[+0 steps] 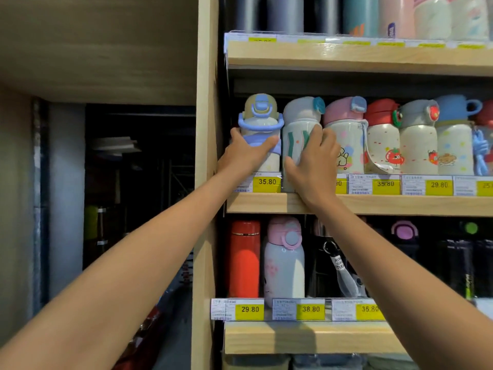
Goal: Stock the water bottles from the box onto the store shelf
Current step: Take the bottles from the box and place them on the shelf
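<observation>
While both arms reach up to the middle shelf (373, 205), each hand has one bottle. Left hand (246, 153): fingers curled round the lower body of the blue-handled bottle (260, 124) at the far left end, thumb on its left side, closed on it. Right hand (314, 161): fingers spread and wrapped over the green-striped bottle (298, 134) just beside it, thumb low on the left side; this bottle's base sits forward over the price strip, the two bottles touching or nearly so.

Count, middle shelf: seven bottles clearly visible in the front row, plus a red sliver at the right edge, cut off. Yellow price tags (266, 182) on this strip: five, one mostly covered by the right hand, last one cropped.

Lower shelf (306, 337): red flask (244, 260), pink-lidded bottle (284, 260), then dark items too dim to count; right forearm covers part. Three yellow tags there.

Top shelf (346, 56): about seven bottles, tops cut off.

Box not in view. Left of the shelving is dark, contents unreadable.
</observation>
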The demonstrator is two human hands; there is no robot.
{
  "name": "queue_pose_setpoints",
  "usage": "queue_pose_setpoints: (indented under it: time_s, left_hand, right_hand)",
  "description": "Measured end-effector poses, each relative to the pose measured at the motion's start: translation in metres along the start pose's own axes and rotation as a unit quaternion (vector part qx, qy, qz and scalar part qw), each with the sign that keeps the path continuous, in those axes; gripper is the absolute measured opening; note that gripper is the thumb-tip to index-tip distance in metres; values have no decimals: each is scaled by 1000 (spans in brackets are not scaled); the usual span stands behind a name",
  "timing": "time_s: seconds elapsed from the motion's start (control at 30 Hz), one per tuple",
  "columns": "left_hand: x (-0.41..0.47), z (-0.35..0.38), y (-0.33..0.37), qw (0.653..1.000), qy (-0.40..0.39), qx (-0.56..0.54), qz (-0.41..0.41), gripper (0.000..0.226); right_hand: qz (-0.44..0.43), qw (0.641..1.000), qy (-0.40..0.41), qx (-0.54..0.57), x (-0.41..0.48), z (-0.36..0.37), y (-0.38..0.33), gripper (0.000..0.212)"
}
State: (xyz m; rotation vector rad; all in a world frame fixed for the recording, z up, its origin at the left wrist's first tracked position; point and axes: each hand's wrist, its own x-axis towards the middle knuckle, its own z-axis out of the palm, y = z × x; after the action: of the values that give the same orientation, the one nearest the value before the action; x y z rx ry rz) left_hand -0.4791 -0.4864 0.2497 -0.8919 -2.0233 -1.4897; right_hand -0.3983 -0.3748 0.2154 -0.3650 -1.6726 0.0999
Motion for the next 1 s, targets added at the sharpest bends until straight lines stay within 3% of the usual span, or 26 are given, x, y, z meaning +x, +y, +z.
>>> queue_pose_setpoints:
  time_s: [0.27, 0.47, 0.57, 0.77, 1.0]
  left_hand:
    - [-4, 1, -5, 997, 62, 49, 19, 90]
    - [-9, 2, -3, 994, 81, 69, 17, 89]
    - [-14, 1, -3, 993, 88, 75, 17, 78]
    - [-17, -2, -4, 993, 89, 73, 25, 72]
    - [-17, -2, -8, 994, 93, 40, 38, 73]
  right_hand:
    - [53, 998, -3, 36, -1, -1, -12, 67]
    - [18, 998, 5, 55, -1, 0, -8, 59]
    - [15, 996, 2, 83, -2, -1, -9, 58]
    - [42, 998, -27, 43, -3, 0, -12, 72]
    - [39, 999, -34, 16, -4, 1, -8, 67]
